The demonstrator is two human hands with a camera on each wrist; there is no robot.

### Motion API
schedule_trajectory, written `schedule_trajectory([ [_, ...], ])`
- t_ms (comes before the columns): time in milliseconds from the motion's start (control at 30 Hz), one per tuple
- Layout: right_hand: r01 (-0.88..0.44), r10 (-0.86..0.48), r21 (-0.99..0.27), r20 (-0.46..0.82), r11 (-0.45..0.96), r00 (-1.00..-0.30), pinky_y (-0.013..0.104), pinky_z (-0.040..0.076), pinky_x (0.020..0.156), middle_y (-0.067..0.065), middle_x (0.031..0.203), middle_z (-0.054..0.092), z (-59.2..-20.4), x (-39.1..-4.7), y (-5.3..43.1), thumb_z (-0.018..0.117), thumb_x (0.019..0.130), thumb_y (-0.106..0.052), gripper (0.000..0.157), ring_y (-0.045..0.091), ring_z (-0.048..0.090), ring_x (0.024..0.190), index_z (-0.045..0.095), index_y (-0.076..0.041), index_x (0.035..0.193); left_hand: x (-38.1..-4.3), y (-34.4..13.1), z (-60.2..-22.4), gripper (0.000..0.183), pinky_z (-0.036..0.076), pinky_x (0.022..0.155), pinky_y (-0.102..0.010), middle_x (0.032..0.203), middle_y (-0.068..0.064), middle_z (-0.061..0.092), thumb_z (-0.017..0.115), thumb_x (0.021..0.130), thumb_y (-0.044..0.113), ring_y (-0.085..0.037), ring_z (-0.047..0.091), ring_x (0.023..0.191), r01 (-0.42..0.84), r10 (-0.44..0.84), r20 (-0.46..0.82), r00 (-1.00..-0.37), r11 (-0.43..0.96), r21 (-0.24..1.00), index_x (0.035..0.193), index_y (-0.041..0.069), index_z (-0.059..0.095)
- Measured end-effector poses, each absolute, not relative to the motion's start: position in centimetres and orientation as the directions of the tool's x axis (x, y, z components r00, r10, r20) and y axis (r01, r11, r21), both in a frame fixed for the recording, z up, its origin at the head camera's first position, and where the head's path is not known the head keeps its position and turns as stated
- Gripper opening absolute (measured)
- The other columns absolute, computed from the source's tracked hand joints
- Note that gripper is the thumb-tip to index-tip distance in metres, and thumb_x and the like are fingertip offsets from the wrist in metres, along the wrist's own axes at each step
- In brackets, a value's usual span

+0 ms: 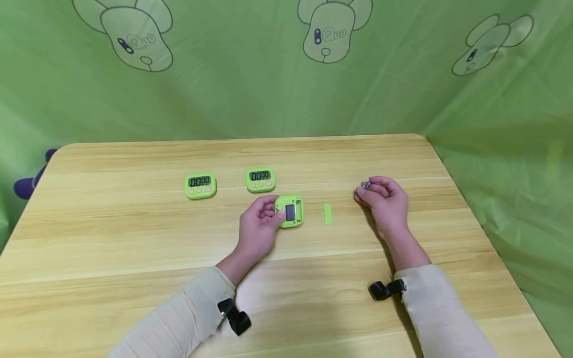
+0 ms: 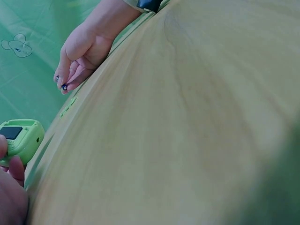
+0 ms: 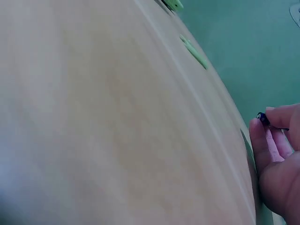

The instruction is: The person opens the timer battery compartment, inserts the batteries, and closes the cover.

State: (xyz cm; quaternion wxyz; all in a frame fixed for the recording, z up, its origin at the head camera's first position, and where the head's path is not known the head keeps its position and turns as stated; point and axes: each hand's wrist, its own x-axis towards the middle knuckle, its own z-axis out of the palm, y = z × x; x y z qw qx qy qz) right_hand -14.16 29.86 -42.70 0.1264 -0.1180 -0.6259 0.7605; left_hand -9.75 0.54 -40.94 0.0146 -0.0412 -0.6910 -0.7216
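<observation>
My left hand (image 1: 258, 229) pinches a light green digital timer (image 1: 297, 205) by its left side, thumb on the back face. That back faces up, with a dark rectangle in the middle and an uncovered battery slot along the right side. Just right of it lies a thin green battery cover (image 1: 328, 214) on the table. Farther right, my right hand (image 1: 389, 206) pinches a small dark, silvery battery (image 1: 365, 185) between thumb and fingers. In the right wrist view a dark end of the battery (image 3: 262, 118) shows at the fingertips; the fingers hide the rest.
Two more green timers, one at the left (image 1: 200, 186) and one near the middle (image 1: 260, 180), lie face up beyond my left hand, displays reading zeros. The wooden table (image 1: 134, 238) ends at a green curtain (image 1: 250, 99) behind and on the right.
</observation>
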Motion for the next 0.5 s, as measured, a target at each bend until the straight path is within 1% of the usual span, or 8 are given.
schedule_trajectory([
  [67, -0.037, 0.319, -0.983, -0.022, -0.179, -0.947, 0.036, 0.058, 0.079, 0.019, 0.099, 0.07, -42.7, -13.9, 29.3, 0.075, 0.079, 0.017, 0.042, 0.022, 0.071, 0.087, 0.056, 0.015, 0.116, -9.7, 0.5, -41.0, 0.033, 0.051, 0.07, -0.019, 0.1, -0.025, 0.064, 0.067, 0.087, -0.013, -0.032, 0.059, 0.086, 0.078, 0.036, 0.08, -0.996, -0.045, 0.996, 0.12, -0.011, 0.061],
  [267, -0.02, 0.262, -0.996, -0.004, -0.088, -0.965, 0.034, 0.057, 0.08, 0.01, 0.092, 0.073, -42.3, -13.0, 27.0, 0.078, 0.079, 0.014, 0.032, 0.018, 0.07, 0.086, 0.066, 0.012, 0.108, -9.7, 0.5, -41.0, 0.034, 0.051, 0.07, -0.019, 0.1, -0.024, 0.064, 0.067, 0.087, -0.013, -0.031, 0.059, 0.086, 0.079, 0.037, 0.081, -0.996, -0.045, 0.996, 0.12, -0.011, 0.061],
  [367, -0.009, 0.221, -0.999, 0.002, -0.032, -0.975, 0.033, 0.058, 0.078, 0.009, 0.092, 0.072, -41.8, -12.5, 25.8, 0.078, 0.081, 0.01, 0.031, 0.017, 0.07, 0.084, 0.066, 0.012, 0.109, -9.7, 0.6, -41.1, 0.034, 0.051, 0.07, -0.019, 0.1, -0.024, 0.064, 0.067, 0.087, -0.013, -0.03, 0.059, 0.086, 0.078, 0.039, 0.079, -0.996, -0.046, 0.996, 0.12, -0.011, 0.061],
  [500, 0.013, 0.148, -0.998, -0.005, 0.057, -0.989, 0.034, 0.059, 0.075, 0.01, 0.094, 0.069, -41.1, -11.8, 24.2, 0.078, 0.082, 0.007, 0.034, 0.017, 0.07, 0.081, 0.064, 0.013, 0.112, -9.7, 0.5, -41.0, 0.034, 0.051, 0.07, -0.019, 0.1, -0.024, 0.064, 0.066, 0.087, -0.013, -0.03, 0.059, 0.086, 0.079, 0.04, 0.081, -0.996, -0.045, 0.996, 0.121, -0.011, 0.061],
])
